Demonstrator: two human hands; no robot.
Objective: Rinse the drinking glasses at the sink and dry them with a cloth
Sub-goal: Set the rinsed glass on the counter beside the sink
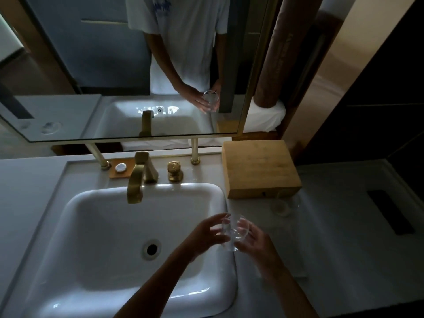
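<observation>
Progress looks early, judged from left to right across the scene. Farthest left, the bare table (27, 191) carries nothing to do with the job, and the white sink (96, 283) beside it shows only a few glints near its front rim, too faint to say whether water has been in it. The brass tap (135, 184) at the back of the basin has no stream coming from its spout, and the round knob (174, 168) just to its right is untouched, so rinsing does not seem to be under way. Over the sink's right rim the left hand (206, 232) curls its fingers (219, 218) around one side of a clear drinking glass (234, 232), while the right hand (257, 239) cups the other side with its fingers loosely bent; the glass hangs in the air between both hands, tilted. Further right, a second glass (284, 204) stands on the table just in front of the wooden box (259, 168), waiting its turn. No drying cloth can be made out near the hands, so rinsing both glasses and drying them probably remain to be done.
</observation>
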